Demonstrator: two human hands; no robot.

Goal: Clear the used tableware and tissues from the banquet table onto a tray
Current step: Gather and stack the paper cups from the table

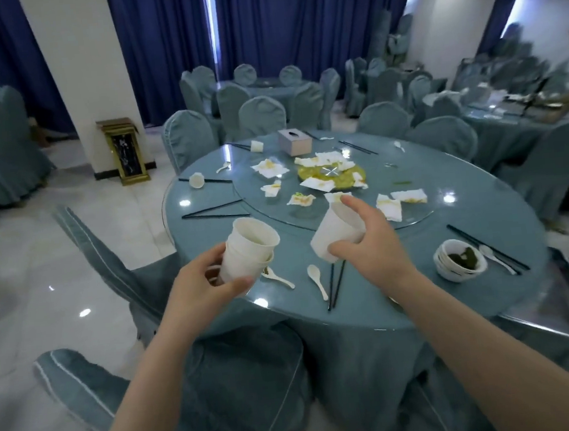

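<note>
My left hand (210, 287), centre-left of the frame, is curled round a stack of white paper cups (248, 249), thumb across the front and fingers behind. The stack stands mouth up, leaning slightly, over the near-left edge of the round table (419, 272).

Just right of it, my right hand (364, 242) grips a single white cup (336, 231). The thumb is tucked under near the base and the forefinger is stretched up over the rim. That cup is tilted, its base aimed lower left at the stack. The two are near each other but apart.

On the table below my hands lie two white spoons (317, 279) and a pair of dark chopsticks (335, 286).

Above my hands, stained tissues (270, 168) lie scattered over the glass turntable (250, 197), with a tissue box (294, 141) at its far side.

Toward the right edge sit stacked white bowls (459, 263) with dark leftovers inside, and another spoon and chopsticks just beside them.

I cannot tell whether the metal surface (560, 321) at lower right is the tray.
</note>
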